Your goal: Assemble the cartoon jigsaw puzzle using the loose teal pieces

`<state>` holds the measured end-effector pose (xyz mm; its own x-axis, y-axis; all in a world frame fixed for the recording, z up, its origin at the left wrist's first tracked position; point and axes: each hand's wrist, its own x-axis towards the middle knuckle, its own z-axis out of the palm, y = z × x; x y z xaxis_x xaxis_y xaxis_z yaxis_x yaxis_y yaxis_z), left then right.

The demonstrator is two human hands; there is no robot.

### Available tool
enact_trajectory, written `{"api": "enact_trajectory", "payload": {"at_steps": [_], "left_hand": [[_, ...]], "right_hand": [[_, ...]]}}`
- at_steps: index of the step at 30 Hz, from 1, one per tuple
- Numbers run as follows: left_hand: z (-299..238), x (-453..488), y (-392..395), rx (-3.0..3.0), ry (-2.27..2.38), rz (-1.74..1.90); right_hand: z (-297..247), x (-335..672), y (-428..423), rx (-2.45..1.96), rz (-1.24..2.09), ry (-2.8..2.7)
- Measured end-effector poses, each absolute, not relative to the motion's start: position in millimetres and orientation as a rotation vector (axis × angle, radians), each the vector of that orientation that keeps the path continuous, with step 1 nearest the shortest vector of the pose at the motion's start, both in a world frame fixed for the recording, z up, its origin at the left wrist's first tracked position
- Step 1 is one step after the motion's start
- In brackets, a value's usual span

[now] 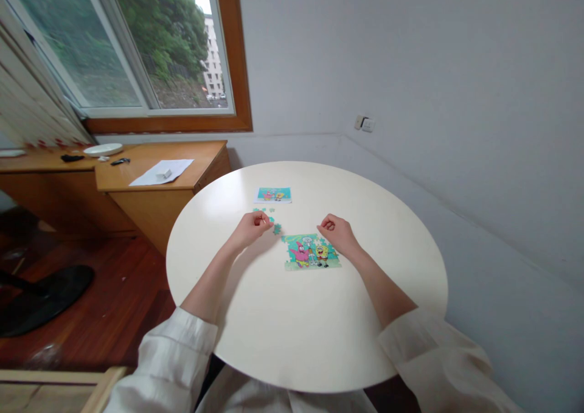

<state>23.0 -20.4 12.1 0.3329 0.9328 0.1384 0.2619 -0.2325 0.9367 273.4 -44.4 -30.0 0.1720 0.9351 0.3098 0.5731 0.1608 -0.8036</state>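
A cartoon jigsaw puzzle (305,253), joined over most of its area with an uneven upper edge, lies flat on the round white table (292,328). My left hand (252,227) is closed in a pinch up and left of it, with a small teal puzzle piece (271,219) at the fingertips. Several loose teal pieces (277,229) lie around and behind that hand. Over the puzzle's upper right edge, my right hand (337,232) has its thumb and fingers pressed together; whether anything is between them is too small to tell.
Behind the loose pieces lies a reference picture card (272,195) with the same cartoon. A wooden cabinet (150,206) at the left, under the window, bears a paper sheet (155,173) and a white plate (103,149). The wall (502,157) stands close on the right.
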Motion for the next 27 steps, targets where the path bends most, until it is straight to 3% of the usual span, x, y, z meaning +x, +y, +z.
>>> {"api": "enact_trajectory", "payload": {"at_steps": [27], "left_hand": [[17.8,10.5,-12.7,1.385,1.111,1.273]], "right_hand": [[-33.3,275.5,-44.0,-1.533,0.488,-1.52]]}}
